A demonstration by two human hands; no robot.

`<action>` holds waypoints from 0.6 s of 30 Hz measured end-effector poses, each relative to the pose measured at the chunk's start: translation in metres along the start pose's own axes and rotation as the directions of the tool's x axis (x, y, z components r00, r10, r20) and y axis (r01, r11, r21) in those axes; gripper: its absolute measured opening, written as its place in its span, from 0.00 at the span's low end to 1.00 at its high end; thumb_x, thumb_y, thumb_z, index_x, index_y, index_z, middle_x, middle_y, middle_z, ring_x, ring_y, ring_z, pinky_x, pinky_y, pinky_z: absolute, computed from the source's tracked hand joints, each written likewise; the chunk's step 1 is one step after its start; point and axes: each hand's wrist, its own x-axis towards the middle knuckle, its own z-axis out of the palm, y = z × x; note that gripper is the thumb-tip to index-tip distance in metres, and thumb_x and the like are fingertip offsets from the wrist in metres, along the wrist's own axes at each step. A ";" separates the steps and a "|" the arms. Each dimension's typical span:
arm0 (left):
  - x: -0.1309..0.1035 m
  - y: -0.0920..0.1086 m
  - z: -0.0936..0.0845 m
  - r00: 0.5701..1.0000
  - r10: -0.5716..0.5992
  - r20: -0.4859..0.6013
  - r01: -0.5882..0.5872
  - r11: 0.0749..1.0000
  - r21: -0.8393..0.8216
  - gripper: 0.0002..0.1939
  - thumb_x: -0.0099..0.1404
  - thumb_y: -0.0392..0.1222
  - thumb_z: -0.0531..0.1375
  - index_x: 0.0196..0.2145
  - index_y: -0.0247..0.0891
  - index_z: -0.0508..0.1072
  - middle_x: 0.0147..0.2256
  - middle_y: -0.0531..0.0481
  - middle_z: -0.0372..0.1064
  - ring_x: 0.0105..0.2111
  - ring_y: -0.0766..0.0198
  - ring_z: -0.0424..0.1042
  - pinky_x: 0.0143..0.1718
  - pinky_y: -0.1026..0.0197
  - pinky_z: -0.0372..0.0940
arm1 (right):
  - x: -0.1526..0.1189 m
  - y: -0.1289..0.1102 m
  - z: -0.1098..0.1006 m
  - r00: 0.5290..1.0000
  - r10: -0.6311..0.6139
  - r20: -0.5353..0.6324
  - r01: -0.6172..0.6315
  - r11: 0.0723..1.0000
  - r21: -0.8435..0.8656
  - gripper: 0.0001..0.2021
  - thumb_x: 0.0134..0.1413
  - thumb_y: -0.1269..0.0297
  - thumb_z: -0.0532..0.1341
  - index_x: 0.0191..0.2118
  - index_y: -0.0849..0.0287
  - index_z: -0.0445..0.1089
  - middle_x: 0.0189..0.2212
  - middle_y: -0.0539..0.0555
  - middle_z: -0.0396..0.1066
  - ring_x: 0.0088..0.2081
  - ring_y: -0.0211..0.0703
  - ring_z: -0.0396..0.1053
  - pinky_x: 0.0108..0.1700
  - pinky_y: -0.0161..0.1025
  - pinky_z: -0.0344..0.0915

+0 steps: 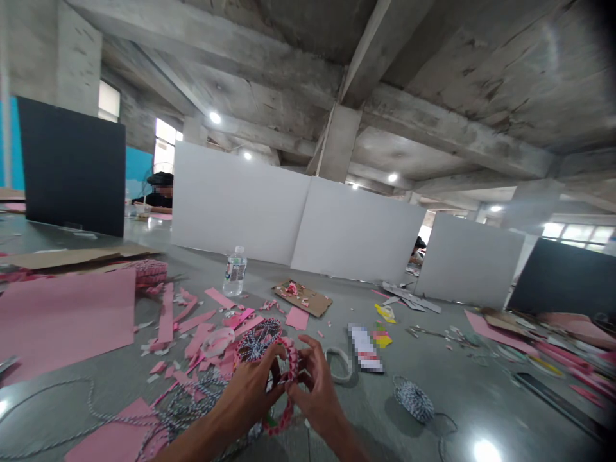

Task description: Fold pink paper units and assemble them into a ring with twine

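Note:
At the lower middle of the head view, a pink ring (285, 416) with a beaded-looking edge is held upright between both hands. My left hand (253, 385) grips its left side, fingers curled around the rim. On the right side, the thumb and fingers of my right hand (315, 378) close on the same ring. Just behind my left hand lies a round pink-edged piece (260, 339) crossed with dark and white cord. Grey-and-white cord (202, 398) is heaped beside my left forearm, and a wound ball of similar cord (414, 399) sits to the right.
Pink paper strips (166, 314) and scraps cover the left. A water bottle (235, 273) and a cardboard piece (303, 298) stand or lie further back. A tape roll (338, 366), a phone-like rectangle (366, 348) and scissors (426, 332) are right; white panels (240, 199) stand behind.

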 end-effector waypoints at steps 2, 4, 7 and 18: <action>-0.001 -0.002 0.001 0.998 0.029 -0.048 -0.029 1.000 0.002 0.17 0.62 0.35 0.56 0.48 0.45 0.60 0.26 0.60 0.74 0.21 0.63 0.72 0.25 0.66 0.56 | 0.001 0.001 0.000 1.000 0.005 -0.007 -0.005 1.000 0.013 0.33 0.39 0.75 0.63 0.56 0.50 0.64 0.39 0.48 0.69 0.36 0.44 0.71 0.35 0.36 0.69; -0.002 -0.004 0.002 0.989 0.088 -0.121 -0.086 0.996 0.023 0.14 0.65 0.37 0.54 0.48 0.45 0.58 0.26 0.60 0.75 0.20 0.64 0.71 0.24 0.65 0.56 | 0.002 0.001 0.001 1.000 0.000 -0.031 0.000 1.000 0.017 0.32 0.39 0.74 0.65 0.55 0.51 0.65 0.38 0.49 0.70 0.35 0.43 0.71 0.34 0.35 0.69; -0.002 -0.004 0.001 0.954 0.184 -0.235 -0.171 0.982 0.076 0.08 0.70 0.39 0.52 0.46 0.45 0.58 0.27 0.59 0.75 0.19 0.64 0.71 0.23 0.65 0.58 | 0.004 0.001 -0.001 0.997 -0.016 -0.070 0.016 1.000 -0.005 0.30 0.41 0.72 0.66 0.54 0.52 0.66 0.37 0.49 0.71 0.34 0.41 0.72 0.34 0.34 0.69; 0.005 -0.003 -0.009 0.958 0.222 -0.179 -0.192 0.967 0.170 0.11 0.67 0.36 0.52 0.43 0.45 0.72 0.36 0.51 0.76 0.23 0.66 0.72 0.26 0.66 0.62 | 0.008 0.006 -0.014 0.999 -0.032 -0.033 0.029 0.995 -0.095 0.23 0.49 0.63 0.69 0.51 0.58 0.69 0.38 0.55 0.77 0.37 0.47 0.75 0.39 0.38 0.72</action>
